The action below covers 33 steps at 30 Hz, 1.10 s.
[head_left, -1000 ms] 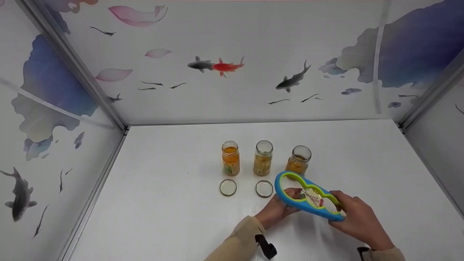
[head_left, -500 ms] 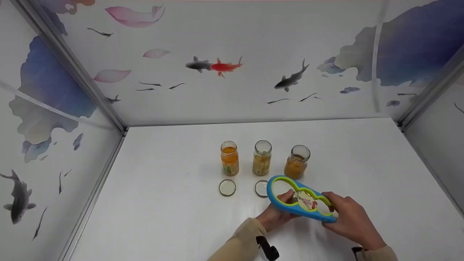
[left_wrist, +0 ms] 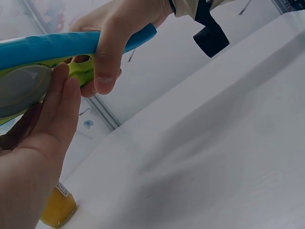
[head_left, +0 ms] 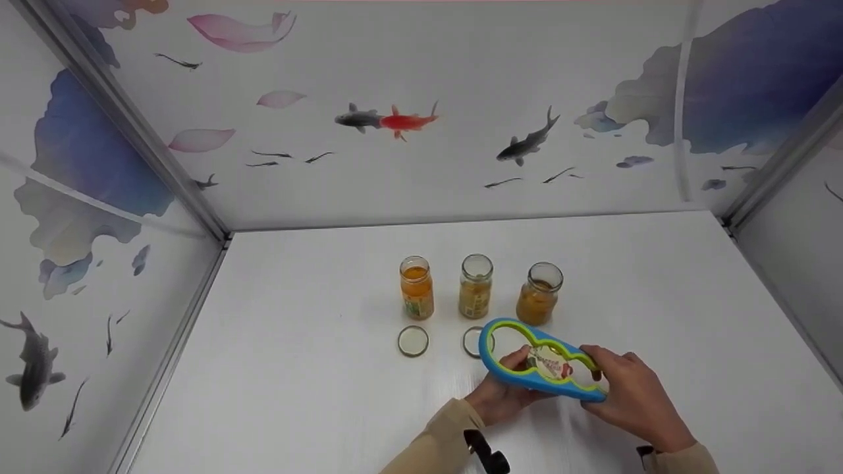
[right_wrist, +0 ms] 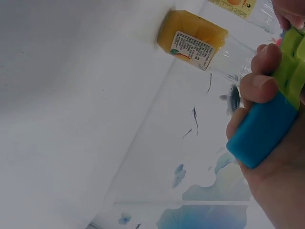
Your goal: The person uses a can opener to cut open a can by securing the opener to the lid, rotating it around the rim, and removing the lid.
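Observation:
A blue jar opener (head_left: 527, 380) with a lime-green, wavy inner edge is held tilted above the table. My right hand (head_left: 632, 395) grips its narrow end, fingers curled around the handle in the right wrist view. In one of its openings sits a printed jar lid (head_left: 550, 364), whose pale underside shows in the left wrist view. My left hand (head_left: 497, 398) pinches this lid, thumb through the big opening and fingers underneath. Beyond the opener stands an uncapped glass jar (head_left: 539, 303) of amber contents; its label faces the right wrist camera.
Two more uncapped jars, one orange (head_left: 417, 293) and one yellowish (head_left: 475, 296), stand to the left in the same row. A loose lid (head_left: 413, 341) lies before the orange jar. Another lid (head_left: 471, 341) is partly covered by the opener. White printed panels (head_left: 421, 184) enclose the table.
Both hands have shifted left and slightly nearer with the opener and the lid. The opener now overlaps the second loose lid, and the right jar shows fully.

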Available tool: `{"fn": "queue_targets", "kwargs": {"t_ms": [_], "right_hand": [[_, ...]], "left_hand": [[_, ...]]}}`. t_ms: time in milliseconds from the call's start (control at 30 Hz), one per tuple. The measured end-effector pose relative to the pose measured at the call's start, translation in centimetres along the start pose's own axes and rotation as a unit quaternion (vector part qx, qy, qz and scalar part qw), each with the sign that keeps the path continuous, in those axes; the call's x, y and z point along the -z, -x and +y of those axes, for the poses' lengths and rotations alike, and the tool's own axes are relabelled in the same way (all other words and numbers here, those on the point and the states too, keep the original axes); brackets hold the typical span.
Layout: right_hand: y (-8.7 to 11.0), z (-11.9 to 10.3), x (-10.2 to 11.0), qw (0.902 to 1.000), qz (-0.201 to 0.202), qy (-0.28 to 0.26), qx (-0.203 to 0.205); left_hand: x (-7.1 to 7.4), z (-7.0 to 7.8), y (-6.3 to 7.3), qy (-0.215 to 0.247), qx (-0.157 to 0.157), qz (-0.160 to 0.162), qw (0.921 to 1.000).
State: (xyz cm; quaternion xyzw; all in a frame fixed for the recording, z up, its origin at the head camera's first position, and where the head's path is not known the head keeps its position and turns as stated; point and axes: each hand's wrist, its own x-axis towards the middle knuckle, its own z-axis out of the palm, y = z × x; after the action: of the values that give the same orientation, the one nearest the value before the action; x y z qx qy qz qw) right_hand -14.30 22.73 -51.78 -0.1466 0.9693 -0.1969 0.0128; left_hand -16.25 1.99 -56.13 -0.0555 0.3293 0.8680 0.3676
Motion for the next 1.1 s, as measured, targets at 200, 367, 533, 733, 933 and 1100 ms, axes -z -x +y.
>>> {"fn": "queue_targets", "kwargs": {"t_ms": [200, 367, 533, 733, 933, 1100], "right_hand": [[0.09, 0.22, -0.21, 0.9987, 0.036, -0.023, 0.028], [0.32, 0.62, -0.56, 0.9939, 0.078, -0.036, 0.07], [0.31, 0.7, -0.7, 0.9918, 0.092, -0.033, 0.083], [0.47, 0.68, -0.64, 0.9921, 0.088, -0.041, 0.08], [0.55, 0.75, -0.6, 0.992, 0.09, -0.04, 0.078], [0.6, 0.92, -0.63, 0.9912, 0.1, -0.037, 0.078]], "left_hand": [[-0.07, 0.0, 0.16, 0.02, -0.004, -0.032, 0.9993], [0.06, -0.02, 0.3, 0.02, -0.011, -0.057, 0.9981], [0.1, 0.03, 0.45, 0.007, -0.02, -0.079, 0.9967], [0.38, 0.12, 0.42, -0.017, -0.029, -0.078, 0.9964], [0.59, 0.08, 0.04, -0.011, -0.033, -0.054, 0.998], [0.67, 0.02, -0.18, 0.003, -0.04, -0.055, 0.9977]]}}
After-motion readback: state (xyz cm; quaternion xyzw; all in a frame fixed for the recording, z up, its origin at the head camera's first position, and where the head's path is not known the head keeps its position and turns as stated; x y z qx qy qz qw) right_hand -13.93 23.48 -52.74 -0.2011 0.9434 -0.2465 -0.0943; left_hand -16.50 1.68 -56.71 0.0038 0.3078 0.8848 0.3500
